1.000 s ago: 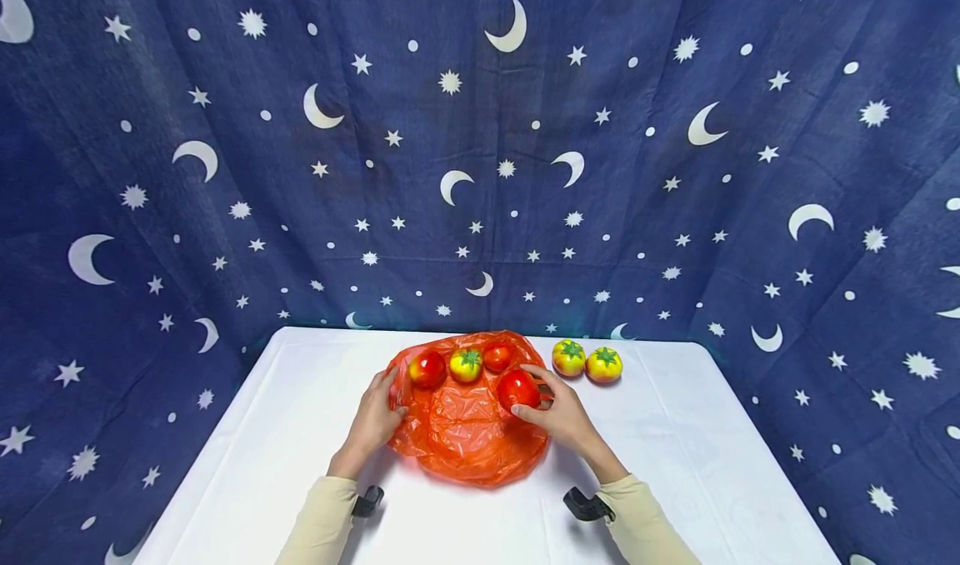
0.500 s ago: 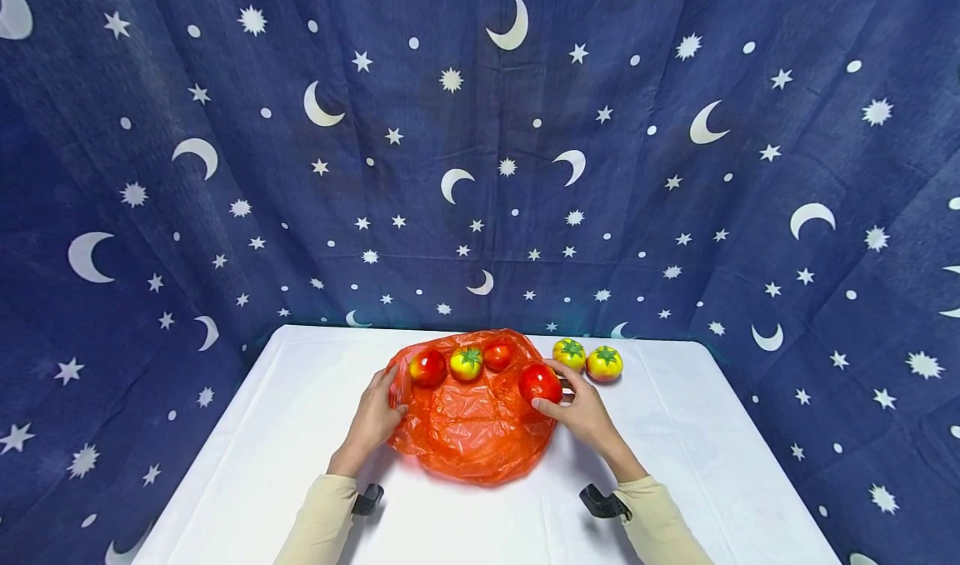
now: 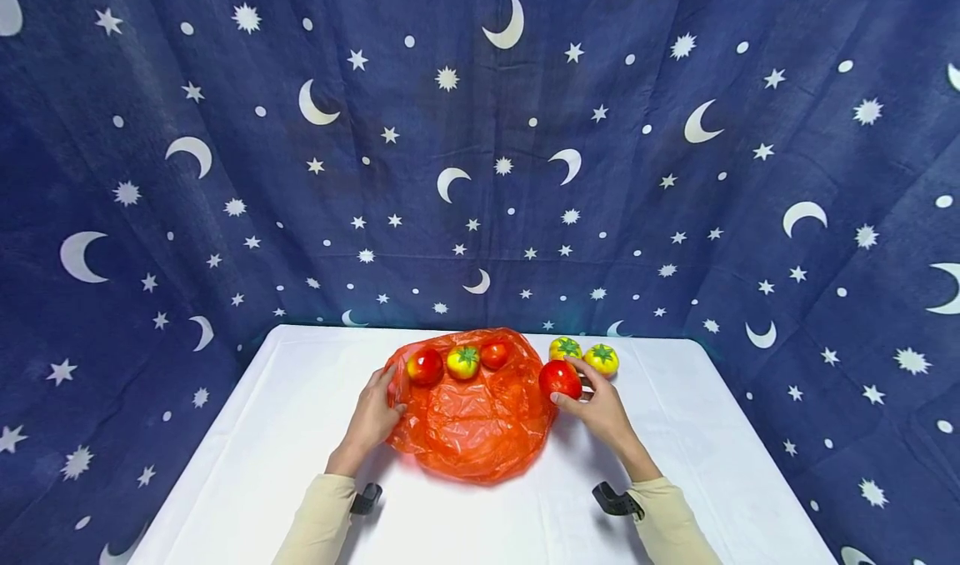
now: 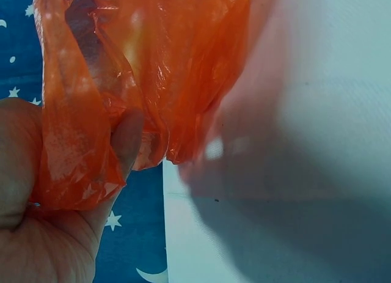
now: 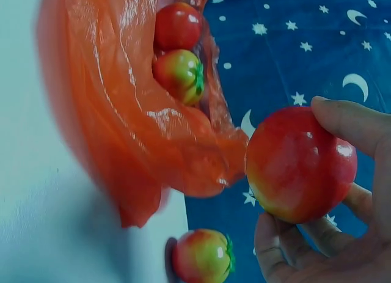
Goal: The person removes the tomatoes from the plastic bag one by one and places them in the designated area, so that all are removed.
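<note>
My left hand grips the left edge of a thin orange-red plastic bag; in the left wrist view the bag's film is bunched between thumb and fingers. The bag's mouth is spread wide. Inside along its far side sit a red-yellow tomato, a yellow one with a green top and a small red tomato. My right hand holds a glossy red tomato, yellowish on one side, between thumb and fingertips at the bag's right rim.
Two yellow-red tomatoes with green tops, a left one and a right one, stand on the white tablecloth beyond my right hand. A blue curtain with moons and stars hangs behind the table.
My right hand has carried the red tomato rightward, from above the bag's right part to its right rim. The left hand keeps its grip on the bag and has hardly moved.
</note>
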{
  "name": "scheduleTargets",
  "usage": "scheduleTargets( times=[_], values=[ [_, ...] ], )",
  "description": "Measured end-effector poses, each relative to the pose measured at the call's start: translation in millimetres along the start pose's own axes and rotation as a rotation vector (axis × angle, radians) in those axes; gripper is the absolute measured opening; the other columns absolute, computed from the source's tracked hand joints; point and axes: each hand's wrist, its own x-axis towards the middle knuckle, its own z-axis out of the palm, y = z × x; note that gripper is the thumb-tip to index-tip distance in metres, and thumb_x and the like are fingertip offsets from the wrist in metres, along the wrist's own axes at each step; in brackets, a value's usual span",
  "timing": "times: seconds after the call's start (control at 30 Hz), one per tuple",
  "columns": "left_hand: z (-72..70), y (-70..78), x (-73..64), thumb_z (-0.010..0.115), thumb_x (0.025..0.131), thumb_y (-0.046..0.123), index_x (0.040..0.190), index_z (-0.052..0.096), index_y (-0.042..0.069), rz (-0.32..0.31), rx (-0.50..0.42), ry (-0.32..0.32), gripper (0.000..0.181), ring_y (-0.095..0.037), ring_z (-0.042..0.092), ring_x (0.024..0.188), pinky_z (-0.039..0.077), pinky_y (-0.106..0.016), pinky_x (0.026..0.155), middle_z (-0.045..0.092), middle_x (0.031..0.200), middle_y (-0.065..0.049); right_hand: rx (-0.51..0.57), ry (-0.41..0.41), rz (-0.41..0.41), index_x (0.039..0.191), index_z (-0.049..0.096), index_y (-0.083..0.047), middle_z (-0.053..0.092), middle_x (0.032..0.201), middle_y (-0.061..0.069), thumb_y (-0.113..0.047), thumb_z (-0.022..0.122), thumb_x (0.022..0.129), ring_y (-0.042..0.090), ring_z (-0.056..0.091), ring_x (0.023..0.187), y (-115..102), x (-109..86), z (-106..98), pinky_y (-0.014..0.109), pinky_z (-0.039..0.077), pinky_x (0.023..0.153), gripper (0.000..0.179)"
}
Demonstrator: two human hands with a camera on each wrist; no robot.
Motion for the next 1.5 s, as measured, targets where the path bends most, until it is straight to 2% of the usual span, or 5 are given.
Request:
scheduleTargets(
  times=[0.27, 0.57, 0.77, 1.1, 1.5],
  values=[
    [-2.7, 1.8, -0.4, 0.074, 0.078, -0.004, 0.146, 0.041, -0.004, -0.018, 0.007, -0.017, 0.075, -0.045, 0.046, 0.133, 0.039, -0.055, 0.110, 0.045, 0.145, -0.023, -0.042, 0.046, 0.045, 0.142, 0.051, -0.011, 0.060, 0.129, 0.020, -0.017, 0.081, 0.080, 0.031, 0.058, 0.114, 10.9, 3.6, -7.3, 0.018, 0.052, 0.083, 0.070],
    [-3.0, 3.6, -1.2, 0.074, 0.080, -0.004, 0.148, 0.039, -0.002, -0.055, -0.002, -0.038, 0.077, -0.045, 0.045, 0.134, 0.041, -0.055, 0.109, 0.042, 0.147, -0.023, -0.109, 0.089, 0.081, 0.141, 0.052, -0.014, 0.060, 0.128, 0.020, -0.021, 0.083, 0.077, 0.033, 0.058, 0.113, 22.5, 6.4, -12.9, 0.029, 0.051, 0.087, 0.071],
    [-2.8, 2.6, 0.4, 0.074, 0.079, -0.004, 0.147, 0.039, -0.002, -0.042, 0.000, -0.030, 0.076, -0.045, 0.045, 0.135, 0.039, -0.055, 0.110, 0.043, 0.147, -0.022, -0.127, 0.122, 0.103, 0.142, 0.052, -0.016, 0.061, 0.128, 0.021, -0.020, 0.082, 0.077, 0.035, 0.059, 0.113, 32.3, 11.1, -13.3, 0.040, 0.051, 0.093, 0.072],
    [-2.8, 1.6, 0.7, 0.073, 0.079, -0.004, 0.148, 0.039, -0.002, -0.048, 0.006, -0.029, 0.077, -0.045, 0.045, 0.134, 0.040, -0.056, 0.109, 0.043, 0.146, -0.022, -0.142, 0.129, 0.174, 0.144, 0.049, -0.015, 0.054, 0.137, 0.025, -0.019, 0.079, 0.080, 0.042, 0.052, 0.123, 47.9, 13.9, -11.8, 0.057, 0.046, 0.104, 0.071],
    [-3.2, 0.5, 1.0, 0.072, 0.080, -0.004, 0.148, 0.038, -0.001, -0.044, 0.003, -0.028, 0.077, -0.043, 0.045, 0.135, 0.038, -0.054, 0.112, 0.042, 0.148, -0.021, -0.204, 0.122, 0.213, 0.144, 0.046, -0.011, 0.048, 0.143, 0.028, -0.016, 0.078, 0.081, 0.047, 0.047, 0.129, 65.6, 19.1, -9.9, 0.062, 0.039, 0.109, 0.071]
  ],
)
